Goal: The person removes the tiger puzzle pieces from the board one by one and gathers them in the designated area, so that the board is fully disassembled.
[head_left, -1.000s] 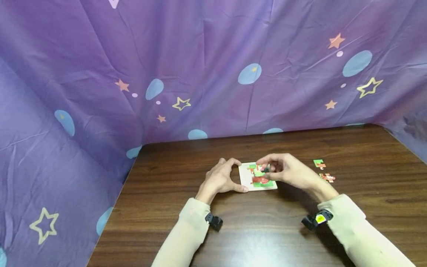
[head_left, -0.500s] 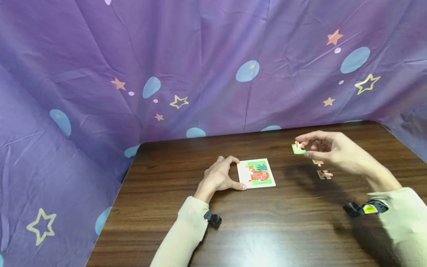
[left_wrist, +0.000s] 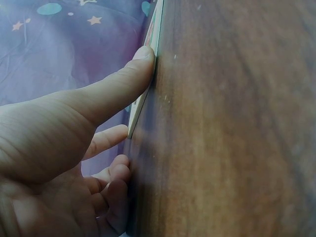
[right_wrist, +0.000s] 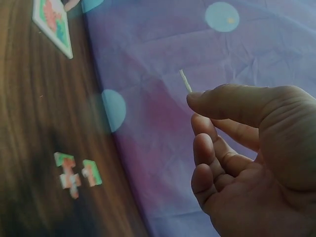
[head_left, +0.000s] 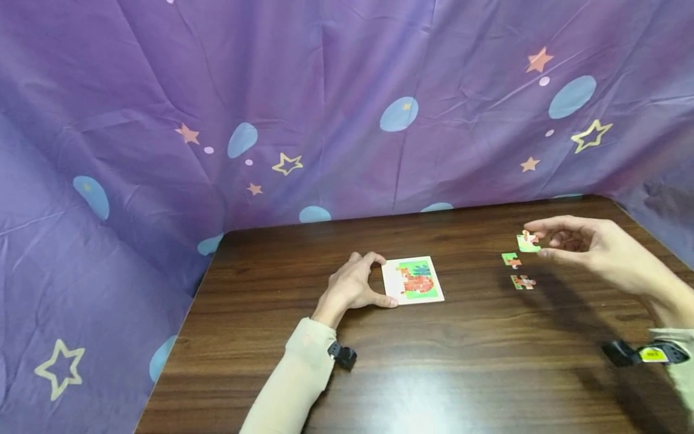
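A square white-framed jigsaw board [head_left: 414, 279] lies on the table, with an orange animal and a blue plant on green. My left hand [head_left: 352, 283] holds its left side, thumb at the near corner and index finger at the far one. In the left wrist view the thumb [left_wrist: 123, 84] presses on the board's edge [left_wrist: 140, 106]. To the right, my right hand [head_left: 596, 247] pinches a green and orange jigsaw piece [head_left: 528, 242] by thumb and fingertips, above the table. The right wrist view shows that piece [right_wrist: 185, 80] edge-on.
Two loose jigsaw pieces lie right of the board: a green-cornered piece [head_left: 510, 260] and an orange one [head_left: 523, 282] nearer me. A purple star-patterned cloth [head_left: 347, 120] hangs behind the brown wooden table [head_left: 303, 253] and along its left side.
My right hand has moved from over the board to the right, carrying the jigsaw piece past the back of the loose pieces. My left hand has stayed at the board.
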Demonstrator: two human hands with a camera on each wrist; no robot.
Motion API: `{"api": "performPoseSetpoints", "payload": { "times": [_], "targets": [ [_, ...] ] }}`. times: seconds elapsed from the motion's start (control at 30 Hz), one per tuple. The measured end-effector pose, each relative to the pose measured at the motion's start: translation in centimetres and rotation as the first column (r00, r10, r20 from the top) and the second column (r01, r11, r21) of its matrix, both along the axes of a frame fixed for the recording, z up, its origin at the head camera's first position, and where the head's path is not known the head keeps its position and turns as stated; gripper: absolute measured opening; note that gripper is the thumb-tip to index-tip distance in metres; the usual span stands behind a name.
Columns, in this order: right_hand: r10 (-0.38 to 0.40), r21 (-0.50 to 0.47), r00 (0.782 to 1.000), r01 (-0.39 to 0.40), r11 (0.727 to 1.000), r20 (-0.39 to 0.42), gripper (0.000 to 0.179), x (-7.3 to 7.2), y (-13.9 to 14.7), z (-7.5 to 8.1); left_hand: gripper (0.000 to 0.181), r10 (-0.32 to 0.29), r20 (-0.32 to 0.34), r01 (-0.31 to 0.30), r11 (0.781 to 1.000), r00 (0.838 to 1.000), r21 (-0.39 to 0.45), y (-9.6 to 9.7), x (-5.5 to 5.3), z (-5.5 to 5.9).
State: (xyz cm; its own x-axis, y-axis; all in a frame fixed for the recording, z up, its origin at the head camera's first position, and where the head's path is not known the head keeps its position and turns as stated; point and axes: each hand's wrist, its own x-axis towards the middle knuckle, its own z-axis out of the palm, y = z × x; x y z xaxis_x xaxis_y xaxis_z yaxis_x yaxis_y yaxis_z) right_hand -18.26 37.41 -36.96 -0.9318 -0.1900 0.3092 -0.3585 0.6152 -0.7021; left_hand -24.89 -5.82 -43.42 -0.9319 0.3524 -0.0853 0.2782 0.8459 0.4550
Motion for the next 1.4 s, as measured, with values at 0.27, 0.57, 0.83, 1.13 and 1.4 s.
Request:
{"api": "performPoseSetpoints", "payload": {
  "times": [0.27,0.57,0.83,1.13,1.4],
  "targets": [
    [0.011,-0.007,0.999,-0.011,1.0,0.04,0.045,1.1,1.1,-2.8,0.094,0.005,-0.005,-0.005,1.0,1.0,-0.008,-0.2,-0.1,-0.1],
    [0.116,-0.022,0.991,-0.115,0.993,0.068,0.044,2.4,2.6,-7.0,0.095,-0.001,-0.004,0.001,1.0,1.0,-0.015,-0.1,-0.2,0.2],
    [0.207,-0.01,0.975,-0.207,0.978,0.079,0.046,2.5,3.0,-9.3,0.095,-0.006,-0.006,0.006,1.0,1.0,-0.031,0.0,-0.2,0.0],
    [0.212,-0.044,0.973,-0.209,0.977,0.086,0.046,2.6,3.1,-10.3,0.095,-0.008,-0.009,0.008,0.999,1.0,-0.037,0.2,-0.2,0.0],
    [0.194,-0.013,0.978,-0.194,0.981,0.071,0.046,2.5,3.0,-10.4,0.095,0.006,0.004,-0.005,1.0,1.0,-0.018,0.0,-0.1,0.1]
  ]
}}
